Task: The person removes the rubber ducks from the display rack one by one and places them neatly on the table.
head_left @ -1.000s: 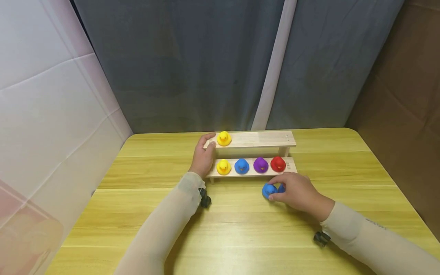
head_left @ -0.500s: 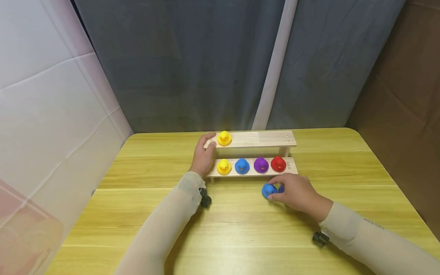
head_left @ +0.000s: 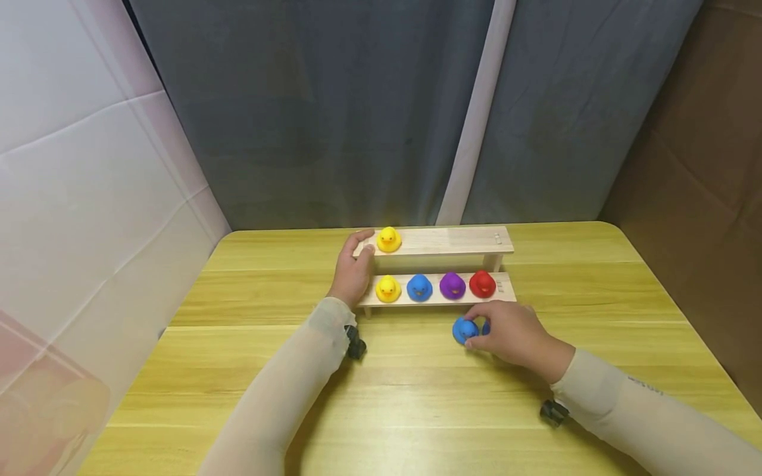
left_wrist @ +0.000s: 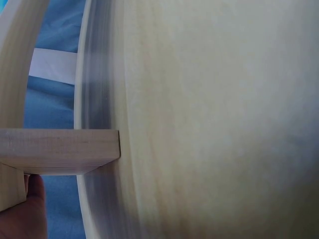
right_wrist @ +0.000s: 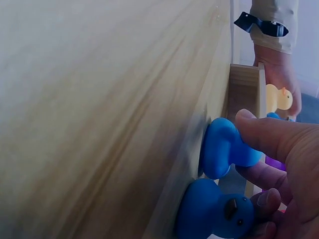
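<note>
In the head view my left hand holds the left end of a two-step wooden rack, thumb and fingers at its upper board. Its fingertips are close to a yellow rubber duck on that board. My right hand pinches a blue rubber duck between thumb and index finger, just in front of the rack. The duck sits on or very near the tabletop. A second blue duck stands beside it under my other fingers, mostly hidden in the head view.
Along the lower board stand a yellow duck, a blue duck, a purple duck and a red duck. The wooden table ends at a grey curtain behind the rack.
My right hand has shifted very slightly left with the pinched blue duck. The left hand and the rack stay where they were.
</note>
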A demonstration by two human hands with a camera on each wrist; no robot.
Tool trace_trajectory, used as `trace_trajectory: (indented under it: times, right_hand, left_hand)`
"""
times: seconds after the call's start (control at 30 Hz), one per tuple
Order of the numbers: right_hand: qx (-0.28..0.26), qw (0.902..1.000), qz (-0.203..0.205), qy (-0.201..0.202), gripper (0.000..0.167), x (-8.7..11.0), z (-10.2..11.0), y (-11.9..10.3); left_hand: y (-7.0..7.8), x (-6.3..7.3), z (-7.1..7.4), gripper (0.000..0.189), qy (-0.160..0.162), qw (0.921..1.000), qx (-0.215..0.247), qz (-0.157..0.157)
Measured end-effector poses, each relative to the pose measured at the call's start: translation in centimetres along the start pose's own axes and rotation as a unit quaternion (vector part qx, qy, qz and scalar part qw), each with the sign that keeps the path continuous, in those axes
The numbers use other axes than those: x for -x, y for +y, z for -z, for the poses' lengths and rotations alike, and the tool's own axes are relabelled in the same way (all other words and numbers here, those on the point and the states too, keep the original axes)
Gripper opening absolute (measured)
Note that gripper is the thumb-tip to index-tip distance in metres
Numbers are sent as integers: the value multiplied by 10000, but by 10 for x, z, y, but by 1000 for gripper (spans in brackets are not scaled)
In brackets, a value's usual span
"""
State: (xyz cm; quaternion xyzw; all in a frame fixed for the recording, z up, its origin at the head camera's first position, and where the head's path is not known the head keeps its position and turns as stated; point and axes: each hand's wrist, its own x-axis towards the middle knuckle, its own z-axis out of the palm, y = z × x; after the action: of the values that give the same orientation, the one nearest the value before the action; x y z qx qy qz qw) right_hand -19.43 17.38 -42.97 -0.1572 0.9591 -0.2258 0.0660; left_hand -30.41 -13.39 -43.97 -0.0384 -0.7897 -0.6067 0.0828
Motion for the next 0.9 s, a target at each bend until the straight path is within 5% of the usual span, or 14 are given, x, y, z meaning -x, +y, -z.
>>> trace_trajectory:
  times: [0.2, 0.37, 0.6, 0.9]
  right_hand:
    - [67, 9999, -65, -51, 42, 1, 3, -4]
    - [-583, 9982, -20, 167, 45, 6, 20, -13]
    - [-1632, 9808, -71, 1066, 39, 0, 56, -15]
    - [-1907, 9553, -57, 2257, 41, -17, 77, 5]
  left_hand:
    - [-1, 0, 0, 40, 5, 10000, 29, 43]
    - [-1, 0, 0, 40, -12, 10000, 29, 60]
    - [0, 0, 1, 41, -29, 10000, 85, 7]
    - [1, 1, 1, 41, -20, 10000, 86, 7]
